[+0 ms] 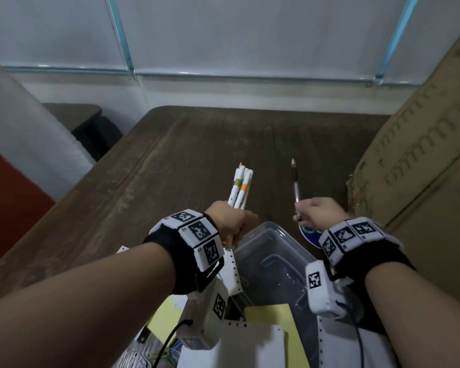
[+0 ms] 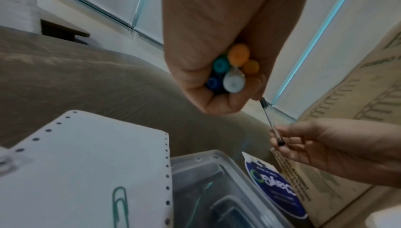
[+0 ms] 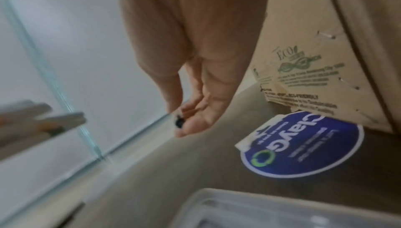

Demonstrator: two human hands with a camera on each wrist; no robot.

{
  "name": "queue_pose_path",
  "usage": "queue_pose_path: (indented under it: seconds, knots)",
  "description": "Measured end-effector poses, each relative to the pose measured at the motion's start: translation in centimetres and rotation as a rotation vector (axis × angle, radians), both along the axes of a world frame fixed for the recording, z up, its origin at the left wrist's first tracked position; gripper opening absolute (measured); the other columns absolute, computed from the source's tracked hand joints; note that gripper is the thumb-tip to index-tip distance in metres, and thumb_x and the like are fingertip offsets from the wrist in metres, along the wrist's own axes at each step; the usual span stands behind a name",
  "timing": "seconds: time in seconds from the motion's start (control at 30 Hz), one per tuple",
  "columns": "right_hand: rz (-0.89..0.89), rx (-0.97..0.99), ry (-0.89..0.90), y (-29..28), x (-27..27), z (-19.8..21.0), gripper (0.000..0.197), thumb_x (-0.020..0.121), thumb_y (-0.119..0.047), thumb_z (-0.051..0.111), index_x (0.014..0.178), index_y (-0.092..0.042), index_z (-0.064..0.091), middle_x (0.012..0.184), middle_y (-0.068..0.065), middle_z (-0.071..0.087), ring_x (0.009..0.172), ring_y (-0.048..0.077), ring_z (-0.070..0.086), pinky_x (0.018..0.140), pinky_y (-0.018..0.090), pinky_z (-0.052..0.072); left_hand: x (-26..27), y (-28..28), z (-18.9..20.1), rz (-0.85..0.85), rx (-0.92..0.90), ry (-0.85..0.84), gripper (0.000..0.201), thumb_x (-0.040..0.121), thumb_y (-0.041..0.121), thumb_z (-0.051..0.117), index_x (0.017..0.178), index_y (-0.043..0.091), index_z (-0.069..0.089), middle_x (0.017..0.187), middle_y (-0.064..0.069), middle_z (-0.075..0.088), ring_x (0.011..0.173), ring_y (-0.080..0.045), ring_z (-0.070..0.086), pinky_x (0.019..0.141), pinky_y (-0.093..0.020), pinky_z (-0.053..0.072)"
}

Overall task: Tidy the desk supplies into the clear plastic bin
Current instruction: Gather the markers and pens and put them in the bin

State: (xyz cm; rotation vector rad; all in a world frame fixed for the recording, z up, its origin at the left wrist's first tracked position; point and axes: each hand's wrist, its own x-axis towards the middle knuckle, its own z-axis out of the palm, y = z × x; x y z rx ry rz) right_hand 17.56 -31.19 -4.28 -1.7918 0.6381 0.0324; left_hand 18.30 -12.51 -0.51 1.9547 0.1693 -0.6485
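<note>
At the near edge, white perforated sheets (image 1: 252,343) and two yellow pads (image 1: 275,314) are seen, largely covered by the wrist cameras and cut off by the frame; what lies beneath them cannot be made out. One green paper clip (image 2: 119,202) is seen on the perforated sheet left of the bin.

The bin (image 1: 270,257) stands on the table (image 1: 170,155) between the two forearms. Its near part is hidden by paper and by the right wrist unit. Dark shapes are visible through its clear walls, but they cannot be identified.

One round blue sticker (image 3: 303,146) lies flat on the table just right of the bin, its far right edge tucked under the cardboard box (image 1: 422,144). The box is cut off at the right.

The left hand (image 1: 230,221) is held over the bin's far left corner as a fist, clamped around a bundle of pens (image 1: 240,188). Five cap ends are counted in the left wrist view: two orange, one teal, one blue, one grey. The tips point far and slightly up.

The right hand (image 1: 320,211) is raised above the sticker, just past the bin's far right corner. One clear pen (image 1: 295,184) is pinched at its lower end between thumb and fingertips, tip pointing far. The remaining fingers are loosely curled. The right wrist view is blurred, and only the pen's black end is visible there.
</note>
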Motion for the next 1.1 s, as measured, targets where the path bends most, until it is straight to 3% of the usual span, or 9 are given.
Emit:
queue_pose_path:
  seconds: [0.1,0.27,0.47,0.57,0.67,0.7,0.8,1.0,1.1]
  knots:
    - [0.102,0.444,-0.085,3.4,-4.0,4.1,0.013,0.092,-0.004,0.051,0.094,0.006,0.059,0.078,0.012,0.06,0.07,0.017,0.061,0.055,0.017,0.055,-2.6,0.4,2.6,0.046,-0.122,-0.061,0.038,0.082,0.027,0.07,0.058,0.011,0.044,0.04,0.0,0.041,0.026,-0.01,0.035,0.032,-0.013,0.031]
    - [0.348,0.548,-0.131,8.9,-10.0,8.0,0.018,0.091,-0.004,0.051,0.104,0.003,0.06,0.091,0.012,0.067,0.081,0.019,0.066,0.061,0.02,0.056,-7.5,3.0,6.3,0.124,-0.255,-0.162,0.033,0.078,0.032,0.073,0.067,0.012,0.049,0.033,0.004,0.046,0.023,-0.007,0.037,0.029,-0.013,0.029]
    - [0.395,0.451,-0.212,13.1,-15.5,12.0,0.008,0.083,-0.004,0.061,0.09,0.0,0.061,0.087,0.013,0.066,0.075,0.019,0.066,0.065,0.02,0.057,-13.0,6.9,9.4,0.164,-0.261,-0.222,0.019,0.077,0.021,0.07,0.072,0.008,0.057,0.052,-0.005,0.05,0.037,-0.015,0.042,0.034,-0.017,0.03]
    - [0.428,0.443,-0.135,13.5,-17.3,14.1,0.049,0.073,-0.039,0.062,0.106,-0.002,0.059,0.101,0.013,0.068,0.095,0.022,0.066,0.085,0.031,0.053,-15.6,9.0,10.7,0.119,-0.353,-0.186,0.014,0.078,0.017,0.063,0.074,0.006,0.055,0.057,-0.008,0.049,0.04,-0.016,0.041,0.044,-0.023,0.033]
    - [0.516,0.462,-0.127,14.5,-18.9,16.3,0.062,0.063,-0.054,0.058,0.103,-0.007,0.057,0.069,0.0,0.071,0.066,0.005,0.068,0.064,0.02,0.054,-18.2,10.8,11.4,-0.059,-0.369,-0.132,0.015,0.068,0.02,0.063,0.067,0.009,0.053,0.059,-0.007,0.047,0.049,-0.018,0.039,0.048,-0.024,0.033]
    - [0.549,0.492,-0.154,15.2,-19.4,16.9,0.06,0.061,-0.054,0.061,0.099,-0.006,0.059,0.064,-0.001,0.07,0.062,0.005,0.067,0.063,0.02,0.053,-19.0,11.2,11.6,-0.119,-0.355,-0.121,0.015,0.07,0.019,0.062,0.065,0.011,0.052,0.059,-0.007,0.047,0.048,-0.017,0.04,0.048,-0.024,0.034]
    - [0.531,0.502,-0.235,18.1,-20.2,17.9,0.043,0.068,-0.039,0.071,0.092,-0.004,0.062,0.085,0.008,0.071,0.082,0.019,0.067,0.087,0.032,0.052,-21.0,11.7,12.2,-0.2,-0.353,-0.104,0.021,0.087,0.009,0.055,0.068,0.012,0.047,0.052,0.0,0.046,0.042,-0.011,0.042,0.042,-0.02,0.036]
    - [0.352,0.353,-0.33,22.0,-22.2,18.1,0.02,0.075,-0.028,0.075,0.076,-0.014,0.061,0.056,-0.001,0.065,0.069,0.019,0.063,0.089,0.043,0.052,-23.1,12.8,12.4,-0.152,-0.258,0.026,0.008,0.086,0.003,0.054,0.091,0.009,0.055,0.078,-0.005,0.055,0.053,-0.012,0.057,0.047,-0.021,0.053]
    - [0.348,0.331,-0.376,22.8,-23.3,17.9,0.017,0.075,-0.022,0.075,0.072,-0.016,0.059,0.053,-0.003,0.063,0.066,0.017,0.061,0.091,0.045,0.05,-24.1,13.9,13.1,-0.26,-0.271,0.138,0.02,0.086,-0.009,0.05,0.072,0.002,0.059,0.056,-0.005,0.063,0.04,-0.009,0.061,0.04,-0.015,0.049]
